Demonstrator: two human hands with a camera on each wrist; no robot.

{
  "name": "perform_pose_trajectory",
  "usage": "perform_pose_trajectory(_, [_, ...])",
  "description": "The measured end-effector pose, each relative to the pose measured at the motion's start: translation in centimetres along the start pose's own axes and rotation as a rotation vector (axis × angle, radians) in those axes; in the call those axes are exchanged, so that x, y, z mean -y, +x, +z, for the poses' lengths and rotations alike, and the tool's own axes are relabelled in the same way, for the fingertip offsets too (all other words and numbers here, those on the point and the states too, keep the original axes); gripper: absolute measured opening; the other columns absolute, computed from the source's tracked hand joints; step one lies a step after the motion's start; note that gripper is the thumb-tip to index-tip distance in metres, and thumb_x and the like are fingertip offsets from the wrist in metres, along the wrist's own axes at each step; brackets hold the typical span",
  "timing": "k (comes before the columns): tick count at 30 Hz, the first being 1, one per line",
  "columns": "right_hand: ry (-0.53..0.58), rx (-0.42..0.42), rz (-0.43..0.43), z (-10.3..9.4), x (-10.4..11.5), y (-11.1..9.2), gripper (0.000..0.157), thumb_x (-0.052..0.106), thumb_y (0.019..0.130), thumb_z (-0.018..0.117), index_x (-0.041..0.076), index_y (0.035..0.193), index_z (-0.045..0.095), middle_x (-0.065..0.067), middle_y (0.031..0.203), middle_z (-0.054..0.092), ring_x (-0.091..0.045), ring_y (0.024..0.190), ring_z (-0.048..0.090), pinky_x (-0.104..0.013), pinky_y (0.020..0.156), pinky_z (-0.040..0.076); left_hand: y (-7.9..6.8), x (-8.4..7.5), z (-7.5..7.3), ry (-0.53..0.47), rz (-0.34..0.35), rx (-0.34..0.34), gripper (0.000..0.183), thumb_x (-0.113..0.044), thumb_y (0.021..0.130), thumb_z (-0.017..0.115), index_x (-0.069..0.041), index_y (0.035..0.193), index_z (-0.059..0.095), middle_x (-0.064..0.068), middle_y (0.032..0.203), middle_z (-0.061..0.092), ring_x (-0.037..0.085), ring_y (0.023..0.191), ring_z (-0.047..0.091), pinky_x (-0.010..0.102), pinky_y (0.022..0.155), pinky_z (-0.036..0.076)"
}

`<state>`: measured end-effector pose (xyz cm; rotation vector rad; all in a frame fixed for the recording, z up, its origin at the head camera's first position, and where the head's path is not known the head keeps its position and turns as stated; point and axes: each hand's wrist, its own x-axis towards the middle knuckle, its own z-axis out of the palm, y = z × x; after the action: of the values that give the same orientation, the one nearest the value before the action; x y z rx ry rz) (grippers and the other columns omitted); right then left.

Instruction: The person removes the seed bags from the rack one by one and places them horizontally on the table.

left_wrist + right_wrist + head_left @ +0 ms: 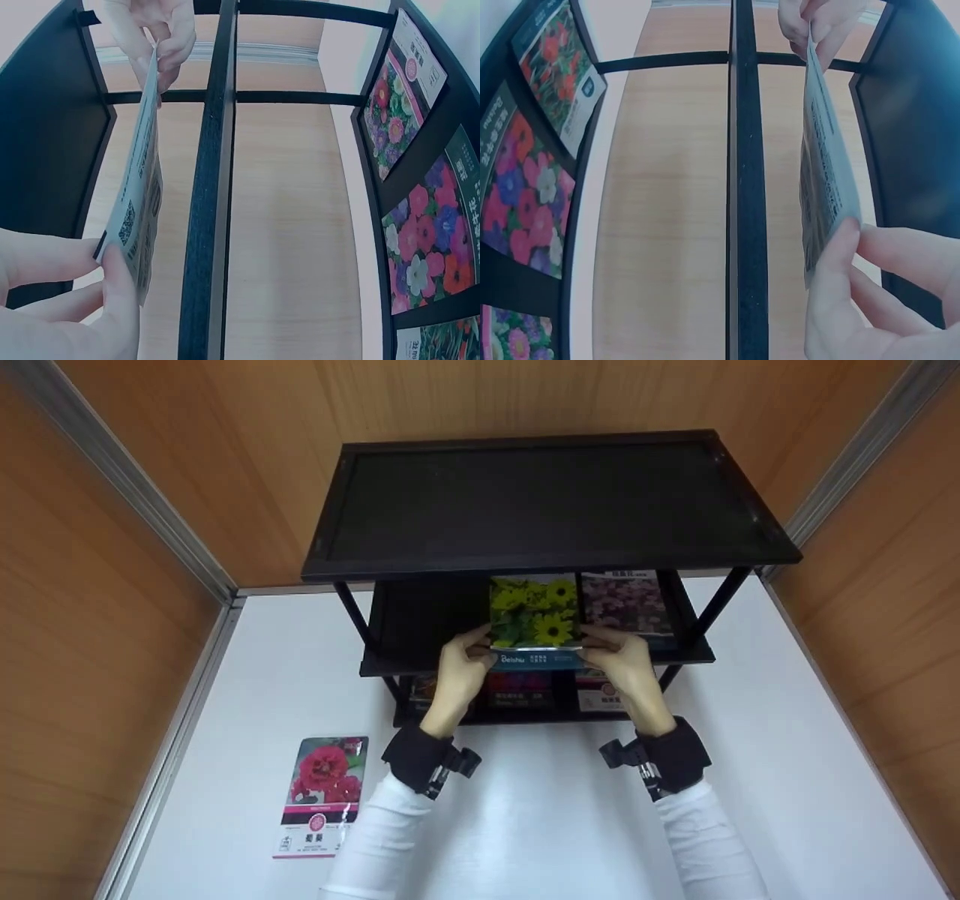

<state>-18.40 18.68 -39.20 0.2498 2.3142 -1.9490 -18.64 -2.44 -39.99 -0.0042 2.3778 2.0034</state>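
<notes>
Over the middle shelf (427,619), left hand (461,669) and right hand (624,661) pinch the yellow packet (535,616); drifting right might bump the pink packet (628,604).

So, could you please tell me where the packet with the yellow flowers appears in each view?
Head: the yellow-flower packet is just right of centre, between the left hand and the right hand.
Left wrist: left of centre, nearly edge-on, running up from the hand at lower left.
Right wrist: right of centre, nearly edge-on, running up from the hand at lower right.
Shared landmark: the black rack, visible in all three.
</notes>
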Motion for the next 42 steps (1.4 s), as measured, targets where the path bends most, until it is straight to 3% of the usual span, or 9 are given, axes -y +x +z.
perform_pose_trajectory(5, [-0.045,-0.019,-0.003,0.0,-0.3,-0.7,0.040,0.007,0.082,0.058,0.007,0.121,0.054,-0.010,0.107,0.057,-0.009,0.073,0.058,-0.017,0.042,0.035,-0.6,0.2,0.0,-0.030,0.008,-0.022,0.043,0.008,0.080,0.052,0.003,0.122,0.049,0.016,0.104,0.052,0.025,0.093,0.053,0.029,0.075,0.046])
perform_pose_trajectory(19, [0.018,-0.042,-0.024,0.4,-1.5,-2.0,0.038,0.002,0.081,0.058,0.001,0.119,0.054,-0.013,0.105,0.056,-0.009,0.080,0.058,-0.020,0.068,0.047,-2.4,1.0,0.1,-0.025,0.045,-0.037,0.042,0.006,0.079,0.053,0.004,0.121,0.050,0.015,0.101,0.051,0.023,0.089,0.053,0.026,0.074,0.046])
perform_pose_trajectory(33, [0.082,-0.062,-0.024,0.7,-2.9,-3.3,0.037,-0.005,0.078,0.057,-0.004,0.115,0.055,-0.014,0.098,0.057,-0.011,0.075,0.058,-0.024,0.068,0.050,-4.0,2.2,0.3,-0.032,0.070,-0.041,0.042,0.008,0.078,0.054,0.006,0.119,0.051,0.016,0.098,0.053,0.023,0.086,0.054,0.024,0.072,0.046])
perform_pose_trajectory(42, [0.068,-0.102,-0.032,0.9,-3.4,-4.1,0.036,-0.006,0.077,0.058,-0.005,0.112,0.057,-0.014,0.096,0.058,-0.011,0.077,0.058,-0.026,0.069,0.049,-4.8,2.8,0.3,-0.080,0.045,-0.045,0.042,0.009,0.078,0.054,0.007,0.120,0.050,0.016,0.098,0.052,0.024,0.088,0.053,0.024,0.073,0.046])
